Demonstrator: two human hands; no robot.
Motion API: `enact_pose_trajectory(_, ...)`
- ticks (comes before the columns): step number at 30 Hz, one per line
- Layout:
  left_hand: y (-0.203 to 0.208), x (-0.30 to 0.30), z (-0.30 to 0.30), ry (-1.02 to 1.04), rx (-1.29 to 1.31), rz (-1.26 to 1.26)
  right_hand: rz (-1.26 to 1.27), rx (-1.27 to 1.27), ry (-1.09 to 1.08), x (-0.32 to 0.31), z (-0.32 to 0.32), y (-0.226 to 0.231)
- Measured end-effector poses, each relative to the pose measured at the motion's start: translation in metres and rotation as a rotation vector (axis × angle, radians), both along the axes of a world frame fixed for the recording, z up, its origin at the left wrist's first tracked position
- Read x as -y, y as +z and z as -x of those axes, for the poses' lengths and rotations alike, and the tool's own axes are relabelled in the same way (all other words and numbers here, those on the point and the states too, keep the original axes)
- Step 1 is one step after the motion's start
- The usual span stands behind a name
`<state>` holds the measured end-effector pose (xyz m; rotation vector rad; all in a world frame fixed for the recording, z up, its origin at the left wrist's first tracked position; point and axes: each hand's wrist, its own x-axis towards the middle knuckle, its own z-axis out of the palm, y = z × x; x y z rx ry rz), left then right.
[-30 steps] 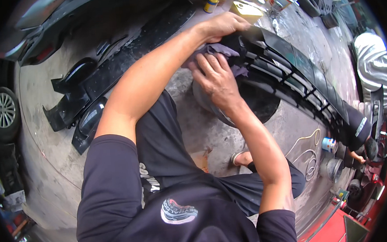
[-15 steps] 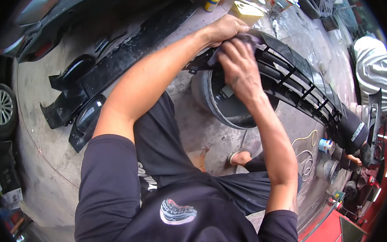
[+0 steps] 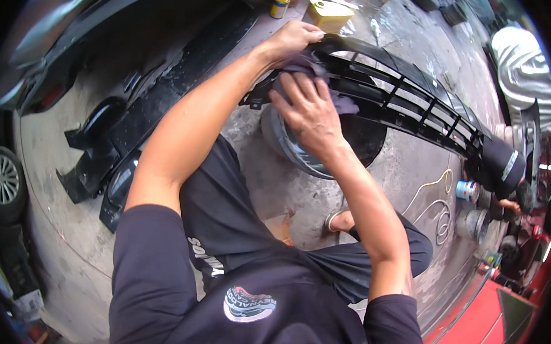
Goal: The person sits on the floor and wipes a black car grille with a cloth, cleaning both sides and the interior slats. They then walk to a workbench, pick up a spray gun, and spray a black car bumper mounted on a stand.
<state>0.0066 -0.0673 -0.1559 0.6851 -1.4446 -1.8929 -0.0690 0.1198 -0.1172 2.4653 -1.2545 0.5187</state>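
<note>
A long black car bumper point(image 3: 381, 95) with an open slatted grille runs from in front of me to the far right. My left hand point(image 3: 292, 38) is closed over its upper edge at the left end, the fingertips bent over the rim. Below it, my right hand point(image 3: 309, 107) presses a crumpled purple-grey cloth point(image 3: 345, 106) against the bumper's inner face. The fingers lie over the cloth, which bunches above them and sticks out to their right. Under this end of the bumper stands a large dark round bucket point(image 3: 278, 140), partly hidden by my right hand and forearm.
Black car body panels point(image 3: 158, 106) lie on the floor at left, near a car wheel point(image 3: 2, 176). A yellow box-shaped can point(image 3: 331, 16) and several paint tins stand at the back. Rightward are a coiled hose point(image 3: 442, 215), a blue-white tin point(image 3: 467, 190) and another person's hand point(image 3: 510, 207).
My right hand has come nearer to me and a little left with the cloth, whose loose end now shows right of it. My left hand stays on the bumper's edge. The view has shifted slightly.
</note>
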Motion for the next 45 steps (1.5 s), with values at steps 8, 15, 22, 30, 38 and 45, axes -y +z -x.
enact_pose_trajectory(8, 0.016, -0.016, -0.008, -0.016, -0.067, -0.327, 0.208, 0.374, -0.134, -0.003, 0.051, 0.033)
enact_pose_trajectory(15, 0.007, -0.014, -0.006, 0.007, -0.022, -0.085, -0.098, 0.288, -0.211, 0.035, 0.042, 0.016)
enact_pose_trajectory(22, 0.005, -0.021, -0.013, 0.010, 0.098, -0.112, -0.056, 0.512, -0.336, -0.023, 0.132, -0.007)
enact_pose_trajectory(30, 0.015, -0.037, -0.017, 0.140, 0.156, 0.171, -0.381, 0.048, -0.921, -0.065, 0.289, 0.003)
enact_pose_trajectory(38, 0.013, -0.044, -0.004, 0.228, 0.194, 0.388, -0.287, 0.375, -0.759, -0.115, 0.296, -0.046)
enact_pose_trajectory(45, 0.036, -0.024, -0.049, 0.152, 0.245, 0.416, -0.299, 0.459, -0.729, -0.126, 0.297, -0.034)
